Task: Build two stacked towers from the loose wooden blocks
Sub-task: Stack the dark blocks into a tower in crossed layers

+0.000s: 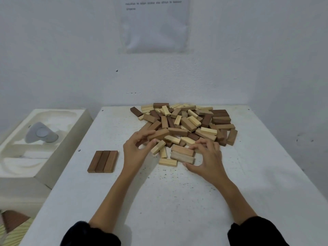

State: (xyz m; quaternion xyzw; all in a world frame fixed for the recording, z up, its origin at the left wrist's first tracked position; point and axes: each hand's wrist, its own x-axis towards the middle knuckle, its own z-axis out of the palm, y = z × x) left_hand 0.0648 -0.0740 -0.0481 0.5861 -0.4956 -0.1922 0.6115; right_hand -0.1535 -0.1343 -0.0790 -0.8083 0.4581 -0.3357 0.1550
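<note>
Gathering blocks from the pile (186, 121), centre frame
Left hand (138, 146) pinches a brown block (159, 133), right hand (206, 157) clasps a pair (182, 154); next, likely lift them clear.

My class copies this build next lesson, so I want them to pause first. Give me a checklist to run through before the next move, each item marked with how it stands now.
1. Base of three dark blocks flat, sides touching: ok.
2. Left hand grips a brown block at the pile's edge: ok.
3. Right hand pinches a pair, thumb near side, fingers far side: ok.
4. Pair lifted free of neighbours: cannot tell.
5. Second tower started: not ok, only one base shows.
6. Bare table beside the base: ok.
</note>
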